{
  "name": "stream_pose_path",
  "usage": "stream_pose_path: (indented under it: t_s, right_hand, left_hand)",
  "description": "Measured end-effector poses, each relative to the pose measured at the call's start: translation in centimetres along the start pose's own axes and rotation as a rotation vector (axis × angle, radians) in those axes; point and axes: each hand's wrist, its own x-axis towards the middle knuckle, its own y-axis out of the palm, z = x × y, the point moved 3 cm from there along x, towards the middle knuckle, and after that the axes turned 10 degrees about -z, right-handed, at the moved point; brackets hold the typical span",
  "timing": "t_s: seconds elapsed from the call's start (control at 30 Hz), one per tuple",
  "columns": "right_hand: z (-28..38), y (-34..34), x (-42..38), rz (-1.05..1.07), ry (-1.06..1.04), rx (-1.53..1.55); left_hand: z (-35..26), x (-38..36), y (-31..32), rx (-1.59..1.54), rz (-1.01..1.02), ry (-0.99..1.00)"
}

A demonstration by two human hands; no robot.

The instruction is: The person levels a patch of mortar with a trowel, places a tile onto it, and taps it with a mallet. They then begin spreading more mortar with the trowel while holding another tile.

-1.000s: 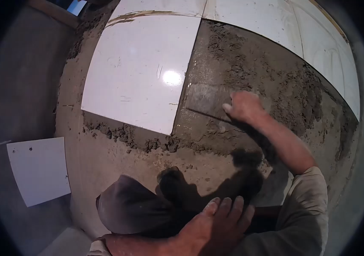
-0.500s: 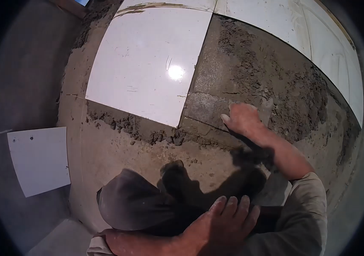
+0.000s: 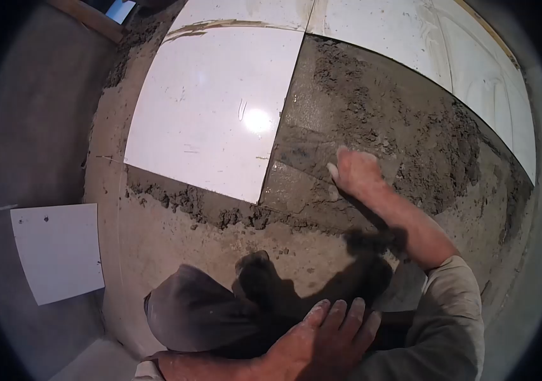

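Observation:
My right hand (image 3: 358,170) is closed in a fist over the mortar bed, gripping what looks like a flat trowel. Its mortar-coated blade (image 3: 306,154) shows faintly to the left of my knuckles, lying flat on the grey mortar (image 3: 363,95); the handle is hidden inside my fist. Left of the blade lies a white square tile (image 3: 214,108), whose right edge borders the bed. My left hand (image 3: 328,336) rests palm down near my knee with its fingers extended, holding nothing.
More white tiles (image 3: 385,32) border the bed at the top and right. A smaller white tile piece (image 3: 58,254) lies at the left. Loose mortar crumbs (image 3: 226,218) line the front edge. My bent knee (image 3: 198,305) is close below.
My right hand has slid the trowel a little farther away over the mortar, and the strip nearer me looks smoother. My left hand stays put. The view has shifted slightly.

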Motion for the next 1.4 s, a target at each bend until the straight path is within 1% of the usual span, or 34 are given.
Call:
stream_pose_path:
  t_s: [0.03,0.1,0.13,0.2,0.23,0.3,0.33,0.5,0.57,0.7,0.8,0.83,0.9,0.93,1.0,1.03,1.1,1.13,1.2,1.27,1.33,1.4]
  right_hand:
    - [-0.4,-0.4,0.8,-0.021,0.003,-0.014]
    - [-1.1,-1.2,2.2,-0.048,0.011,-0.029]
    - [-1.5,-1.4,2.9,-0.030,0.030,-0.059]
    - [-2.2,-1.8,4.4,-0.020,0.052,-0.086]
    - [-2.6,-2.0,5.1,-0.041,0.074,-0.086]
    - [-3.2,-2.5,6.3,-0.068,0.102,-0.084]
    - [-3.3,-2.8,6.8,-0.048,0.103,-0.089]
    - [-4.4,-3.7,9.1,-0.029,0.092,-0.120]
    - [-5.3,-4.0,10.6,0.013,0.180,-0.088]
    - [-5.9,-5.2,12.9,0.003,0.190,-0.112]
    - [-7.1,-5.8,14.8,-0.047,0.284,-0.084]
    - [-7.4,-5.9,15.5,-0.043,0.287,-0.084]
    - [-8.1,-6.5,16.8,-0.026,0.383,-0.113]
    - [-8.2,-6.5,16.8,-0.024,0.386,-0.113]
    - [-8.3,-7.1,16.9,-0.057,0.412,-0.095]
    - [-8.5,-7.1,16.9,-0.058,0.409,-0.099]
    - [-9.8,-6.8,16.6,-0.083,0.513,-0.060]
    - [-10.4,-6.7,16.2,-0.085,0.511,-0.067]
    - [-11.9,-7.1,15.1,-0.140,0.595,-0.029]
    - [-13.3,-7.1,13.9,-0.158,0.613,-0.042]
    - [-12.9,-7.6,12.3,-0.172,0.636,-0.053]
    - [-11.4,-7.2,11.5,-0.092,0.596,-0.064]
  left_hand:
    - [0.1,0.4,-0.7,0.005,-0.002,0.010]
    - [0.2,1.1,-2.0,0.028,0.166,0.068]
    - [0.2,0.8,-1.4,0.032,0.166,0.077]
    - [0.6,0.6,-0.4,-0.001,0.172,0.024]
    - [0.7,0.8,-0.8,0.005,0.173,0.030]
    - [0.8,1.4,-1.7,0.029,0.253,0.068]
    - [1.0,1.5,-1.7,0.034,0.255,0.076]
    - [2.6,0.8,-0.6,-0.327,0.224,-0.148]
    - [2.7,1.3,-1.1,-0.273,0.227,-0.116]
    - [2.5,2.5,-2.5,-0.070,0.235,0.006]
    - [2.9,2.5,-1.9,-0.051,0.247,-0.046]
    - [2.9,2.7,-2.2,-0.054,0.250,-0.046]
    - [3.0,3.1,-3.0,-0.041,0.316,-0.008]
    - [2.9,3.1,-3.1,-0.043,0.318,-0.008]
    - [2.8,3.1,-3.6,-0.078,0.231,-0.039]
    - [2.8,2.7,-3.5,-0.080,0.227,-0.039]
    - [2.9,1.6,-3.0,-0.062,0.247,-0.059]
    - [2.9,1.3,-3.1,-0.066,0.241,-0.056]
    - [2.7,0.5,-3.4,-0.093,0.222,-0.033]
    - [3.2,-0.5,-3.4,-0.096,0.236,0.002]
    - [3.2,-0.3,-4.2,-0.102,0.258,0.037]
    - [2.8,0.1,-5.4,-0.139,0.253,0.005]
